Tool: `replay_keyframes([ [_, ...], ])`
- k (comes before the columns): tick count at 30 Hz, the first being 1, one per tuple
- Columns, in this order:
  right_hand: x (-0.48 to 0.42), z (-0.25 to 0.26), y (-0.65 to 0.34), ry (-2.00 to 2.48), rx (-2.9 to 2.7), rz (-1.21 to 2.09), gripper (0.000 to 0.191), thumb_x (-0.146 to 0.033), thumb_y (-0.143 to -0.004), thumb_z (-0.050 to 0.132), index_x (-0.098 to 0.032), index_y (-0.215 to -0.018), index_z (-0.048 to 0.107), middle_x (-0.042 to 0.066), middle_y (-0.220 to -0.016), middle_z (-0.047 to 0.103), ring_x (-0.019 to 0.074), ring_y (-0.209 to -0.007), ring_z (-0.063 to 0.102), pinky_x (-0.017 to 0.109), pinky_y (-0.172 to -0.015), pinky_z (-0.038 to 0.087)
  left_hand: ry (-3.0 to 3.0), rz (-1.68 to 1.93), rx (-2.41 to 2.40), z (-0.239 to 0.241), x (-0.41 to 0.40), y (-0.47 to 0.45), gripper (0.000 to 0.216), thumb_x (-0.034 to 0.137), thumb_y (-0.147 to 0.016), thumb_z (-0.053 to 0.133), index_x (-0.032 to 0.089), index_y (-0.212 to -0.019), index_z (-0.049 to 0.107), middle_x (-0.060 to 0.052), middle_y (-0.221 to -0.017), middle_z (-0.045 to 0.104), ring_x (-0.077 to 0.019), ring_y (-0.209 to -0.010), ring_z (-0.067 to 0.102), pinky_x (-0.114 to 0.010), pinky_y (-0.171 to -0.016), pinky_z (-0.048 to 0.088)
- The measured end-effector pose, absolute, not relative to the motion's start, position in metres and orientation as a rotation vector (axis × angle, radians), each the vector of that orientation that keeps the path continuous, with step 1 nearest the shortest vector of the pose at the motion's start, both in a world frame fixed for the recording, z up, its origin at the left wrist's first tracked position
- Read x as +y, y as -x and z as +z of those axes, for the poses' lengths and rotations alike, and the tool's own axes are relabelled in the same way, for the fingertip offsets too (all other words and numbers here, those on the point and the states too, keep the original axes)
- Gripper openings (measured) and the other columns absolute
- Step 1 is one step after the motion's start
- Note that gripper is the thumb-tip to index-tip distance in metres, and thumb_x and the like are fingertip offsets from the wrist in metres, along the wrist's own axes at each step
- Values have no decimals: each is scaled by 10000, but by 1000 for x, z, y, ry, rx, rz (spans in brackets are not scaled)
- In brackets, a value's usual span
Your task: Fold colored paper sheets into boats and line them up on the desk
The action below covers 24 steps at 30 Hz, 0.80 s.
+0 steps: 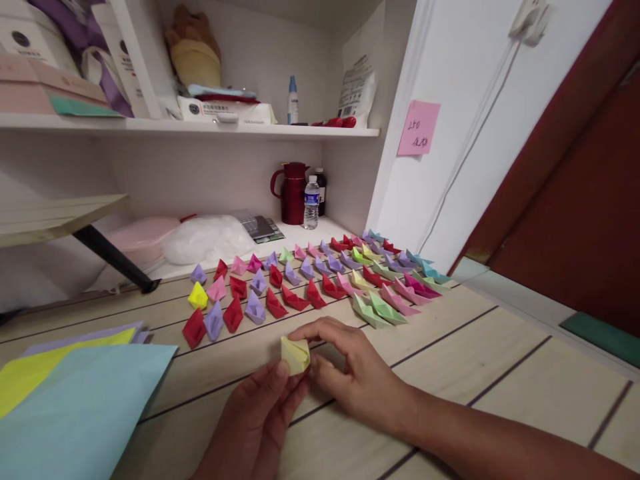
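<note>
A small piece of pale yellow folded paper [295,355] is held up just above the wooden tabletop. My left hand [263,410] pinches its lower left side, the thumb in front and the other fingers behind and below. On the right, my right hand [357,370] curls around the same paper, with the index finger at its top edge and the thumb near its right corner. Beyond the hands stand rows of small folded paper boats, among them a red boat [233,315], a purple boat [255,308] and a light green boat [387,311].
Sheets of blue paper [95,393] and yellow paper [30,373] lie at the left. Behind the boats, a shelf unit holds a dark red jug [293,193], a water bottle [311,203] and a white plastic bag [207,240]. A pink note [419,128] sticks to the wall.
</note>
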State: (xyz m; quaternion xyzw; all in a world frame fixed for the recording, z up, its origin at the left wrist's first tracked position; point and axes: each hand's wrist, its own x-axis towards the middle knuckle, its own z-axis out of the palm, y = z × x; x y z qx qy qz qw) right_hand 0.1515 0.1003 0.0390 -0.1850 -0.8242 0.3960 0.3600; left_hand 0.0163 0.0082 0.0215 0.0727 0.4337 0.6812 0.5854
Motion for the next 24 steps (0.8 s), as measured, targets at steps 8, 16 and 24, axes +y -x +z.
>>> replay_keyframes([
  [8, 99, 34, -149, 438, -2094, 1206, 385, -104, -778, 603, -235, -1139, 620, 21, -1006, 624, 177, -917, 593, 274, -804, 483, -204, 1605, 986, 26, 8, -19, 286, 219, -600, 873, 126, -852, 774, -99, -915, 774, -212, -877, 723, -358, -983, 528],
  [16, 97, 36, -148, 493, -2079, 1206, 348, -46, -759, 550, -223, -1043, 644, -7, -926, 638, 167, -841, 590, 261, -755, 462, -232, 1580, 973, 21, 7, -18, 276, 231, -643, 852, 124, -885, 773, -105, -942, 771, -201, -924, 713, -339, -1008, 507],
  [24, 95, 34, -149, 451, -2075, 1020, 450, -55, -788, 558, -216, -1207, 580, 29, -1103, 639, 182, -994, 594, 302, -893, 475, -207, 1594, 918, 22, 10, -18, 251, 169, -622, 858, 129, -855, 777, -113, -994, 773, -187, -897, 723, -290, -938, 545],
])
